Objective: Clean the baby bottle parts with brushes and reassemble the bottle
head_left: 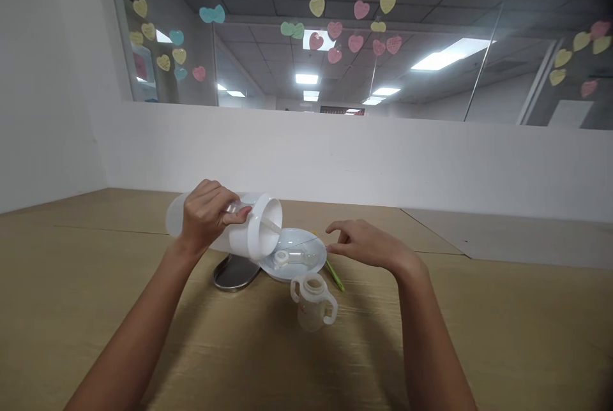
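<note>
Pitcher tilted over bowl
Left fingers point(238, 214) grip pitcher point(239, 242); right fingers point(335, 239), slightly parted, hold nothing beside bowl point(315, 246).

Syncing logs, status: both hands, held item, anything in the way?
Left hand gripping white container, tipped sideways, mouth toward plate. Right hand open, near plate's rim. Possible obstacle: two-handled cup, upright, nearside.
</note>
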{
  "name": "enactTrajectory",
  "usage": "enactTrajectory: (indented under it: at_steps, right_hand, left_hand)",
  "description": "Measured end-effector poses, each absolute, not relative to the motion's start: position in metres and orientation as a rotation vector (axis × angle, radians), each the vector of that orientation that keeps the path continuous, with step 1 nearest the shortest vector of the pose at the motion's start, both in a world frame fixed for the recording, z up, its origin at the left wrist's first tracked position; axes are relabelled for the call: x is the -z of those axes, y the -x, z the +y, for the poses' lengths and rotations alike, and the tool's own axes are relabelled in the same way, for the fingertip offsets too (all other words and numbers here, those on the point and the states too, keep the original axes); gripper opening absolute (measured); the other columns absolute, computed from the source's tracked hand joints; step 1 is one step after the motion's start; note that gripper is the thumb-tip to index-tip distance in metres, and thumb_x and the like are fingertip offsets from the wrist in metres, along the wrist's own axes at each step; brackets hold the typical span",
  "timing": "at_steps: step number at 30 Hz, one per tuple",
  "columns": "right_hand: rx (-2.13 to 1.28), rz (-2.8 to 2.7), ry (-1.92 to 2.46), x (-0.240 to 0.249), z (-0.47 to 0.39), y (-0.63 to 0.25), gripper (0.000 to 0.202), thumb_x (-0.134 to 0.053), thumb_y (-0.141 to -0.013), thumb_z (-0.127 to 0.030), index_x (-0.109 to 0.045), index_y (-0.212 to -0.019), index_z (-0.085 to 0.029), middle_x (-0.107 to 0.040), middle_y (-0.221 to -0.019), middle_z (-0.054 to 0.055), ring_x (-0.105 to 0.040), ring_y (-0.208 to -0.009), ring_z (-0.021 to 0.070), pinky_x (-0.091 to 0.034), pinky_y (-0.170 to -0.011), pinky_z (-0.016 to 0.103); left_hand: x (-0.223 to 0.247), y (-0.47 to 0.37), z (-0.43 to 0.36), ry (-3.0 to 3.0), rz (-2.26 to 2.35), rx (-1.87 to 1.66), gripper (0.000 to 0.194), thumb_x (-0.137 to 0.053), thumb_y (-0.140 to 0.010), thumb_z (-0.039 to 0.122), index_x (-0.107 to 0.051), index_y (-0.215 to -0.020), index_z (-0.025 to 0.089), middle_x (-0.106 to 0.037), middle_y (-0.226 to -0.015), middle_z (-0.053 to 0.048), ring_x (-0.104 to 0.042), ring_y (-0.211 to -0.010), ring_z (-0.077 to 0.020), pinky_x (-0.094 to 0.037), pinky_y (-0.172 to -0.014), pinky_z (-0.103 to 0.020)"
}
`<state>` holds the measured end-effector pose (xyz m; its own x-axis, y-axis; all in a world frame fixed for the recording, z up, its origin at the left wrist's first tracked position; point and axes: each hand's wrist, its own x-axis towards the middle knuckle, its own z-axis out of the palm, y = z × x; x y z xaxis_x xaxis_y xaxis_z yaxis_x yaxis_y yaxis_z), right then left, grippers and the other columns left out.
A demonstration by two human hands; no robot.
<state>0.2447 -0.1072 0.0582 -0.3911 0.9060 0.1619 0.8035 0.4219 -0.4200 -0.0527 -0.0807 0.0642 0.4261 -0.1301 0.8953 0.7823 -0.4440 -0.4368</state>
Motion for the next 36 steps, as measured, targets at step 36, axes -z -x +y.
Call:
enactTrajectory:
  at_steps: [36]
  right_hand:
    - [-0.419,-2.291,1.500,-0.067,-0.115,-0.257,0.044,-0.053,-0.080,-0.038,-0.056,-0.119,-0.018,-0.067,-0.096,0.007,-0.061,-0.086,0.0190,-0.043,-0.072,0.028]
  left_hand:
    - [-0.063,0.001,-0.115,1.908,-0.245,1.327,0.032,-0.047,-0.087,0.046,-0.048,-0.067,0.020,-0.042,-0.049,0.003,-0.040,-0.049,-0.0126,-0.033,-0.047,-0.028]
